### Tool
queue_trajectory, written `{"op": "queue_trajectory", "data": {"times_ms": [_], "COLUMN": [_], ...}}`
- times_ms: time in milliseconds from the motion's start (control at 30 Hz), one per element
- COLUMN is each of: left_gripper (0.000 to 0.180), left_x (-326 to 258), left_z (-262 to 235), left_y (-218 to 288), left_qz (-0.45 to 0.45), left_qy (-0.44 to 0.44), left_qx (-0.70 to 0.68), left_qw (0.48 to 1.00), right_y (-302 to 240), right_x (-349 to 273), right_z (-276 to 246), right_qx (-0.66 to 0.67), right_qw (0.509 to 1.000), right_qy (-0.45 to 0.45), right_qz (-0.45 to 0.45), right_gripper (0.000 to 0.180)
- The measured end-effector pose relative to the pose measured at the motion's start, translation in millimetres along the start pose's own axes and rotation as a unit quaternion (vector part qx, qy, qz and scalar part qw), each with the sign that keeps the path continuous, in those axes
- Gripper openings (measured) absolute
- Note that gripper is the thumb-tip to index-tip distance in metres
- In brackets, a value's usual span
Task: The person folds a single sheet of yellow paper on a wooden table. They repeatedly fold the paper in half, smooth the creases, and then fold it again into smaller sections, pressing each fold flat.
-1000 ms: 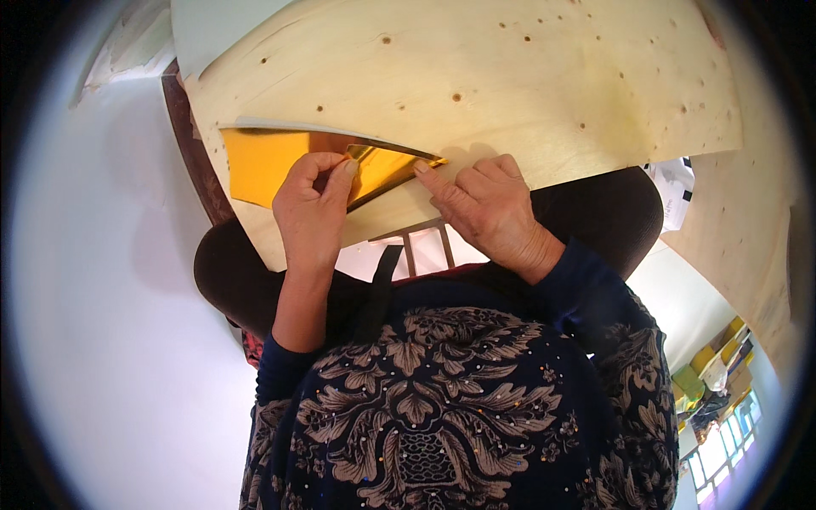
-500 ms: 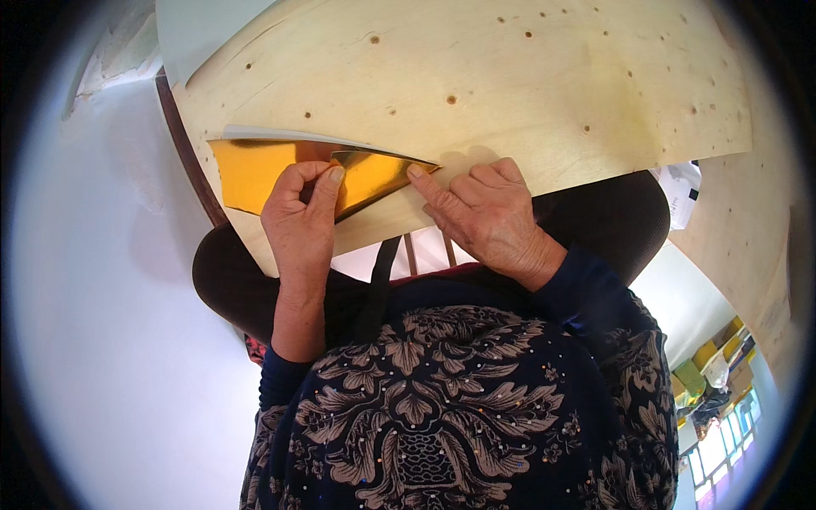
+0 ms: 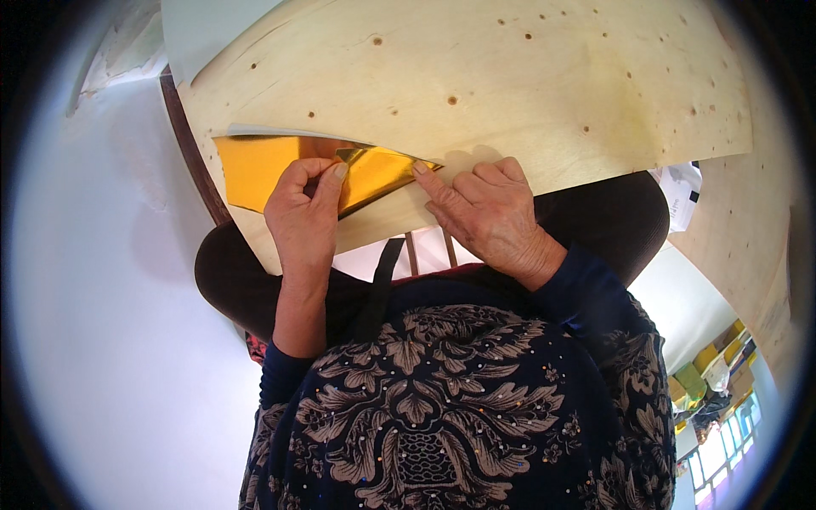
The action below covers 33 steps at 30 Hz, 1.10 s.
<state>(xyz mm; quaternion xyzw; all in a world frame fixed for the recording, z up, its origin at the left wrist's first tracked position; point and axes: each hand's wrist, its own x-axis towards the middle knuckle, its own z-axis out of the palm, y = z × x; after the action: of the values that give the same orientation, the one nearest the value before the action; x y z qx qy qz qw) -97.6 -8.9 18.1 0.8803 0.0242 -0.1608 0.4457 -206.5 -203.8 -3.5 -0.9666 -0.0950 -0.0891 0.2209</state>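
Note:
A sheet of shiny gold foil paper (image 3: 255, 166) lies on the wooden board, folded into a long shape that narrows to a point at the right. Its pale backing shows along the far edge. My left hand (image 3: 302, 204) is closed, pinching the edge of the folded-over flap (image 3: 372, 172) between thumb and fingers. At the pointed end, the index fingertip of my right hand (image 3: 484, 208) presses the paper down, while the other fingers are curled in.
The pale board (image 3: 510, 110) with dark knots rests across my lap, its near edge above my dark trousers (image 3: 608, 217). A white package (image 3: 680, 194) sits beyond my right knee. Boxes and bags (image 3: 705, 374) are at the lower right.
The paper and my left hand sit very slightly farther right in the picture. Both hands keep the same grip and press on the paper.

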Motion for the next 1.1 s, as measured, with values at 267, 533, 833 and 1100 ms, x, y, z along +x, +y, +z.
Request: {"op": "queue_trajectory", "data": {"times_ms": [267,533,833,1100], "left_gripper": [0.018,0.023,0.026,0.025], "left_x": [4.2,9.7,11.8,12.0], "left_z": [-3.4,-5.8,-2.4,-1.2], "left_y": [8.1,17.3,9.5,10.3], "left_qz": [-0.064,-0.058,0.001,-0.001], "left_qy": [-0.013,-0.032,-0.014,-0.002], "left_qx": [0.040,0.134,0.180,0.200], "left_qw": [0.997,0.989,0.984,0.980], "right_y": [-2.1,-1.6,-3.0,-5.5], "right_x": [3.3,3.9,4.9,6.8], "right_z": [3.9,1.7,2.2,0.7], "right_qx": [0.020,0.010,0.013,0.007], "right_qw": [0.999,1.000,1.000,1.000], "right_qy": [0.031,0.013,0.017,0.006], "right_qz": [0.005,-0.004,-0.001,0.005], "right_gripper": [0.057,0.056,0.056,0.053]}}
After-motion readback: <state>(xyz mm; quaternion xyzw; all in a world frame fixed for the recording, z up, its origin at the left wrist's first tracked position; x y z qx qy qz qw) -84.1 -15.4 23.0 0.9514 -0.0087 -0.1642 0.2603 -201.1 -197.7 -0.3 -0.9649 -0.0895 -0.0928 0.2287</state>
